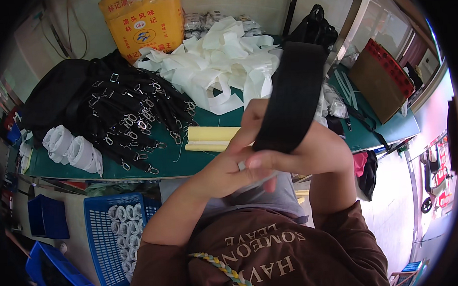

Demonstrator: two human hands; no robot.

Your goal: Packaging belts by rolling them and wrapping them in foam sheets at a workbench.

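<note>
Here, black strap (pixel 296 87), lower end between left grip (pixel 233 164) and right grip (pixel 311 152).

Strong daylight pours in from the right, washing the floor (pixel 392 203) there nearly white, while the left side is dimmer and the shade beneath the desk (pixel 177 167) is deep. Metal clips (pixel 142 126) glint; the black bag (pixel 313 31) loses detail. Motion blur smears the patch just below the right grip (pixel 305 151). Fisheye distortion bends the desk's edges, and black vignetting swallows the corners
</note>
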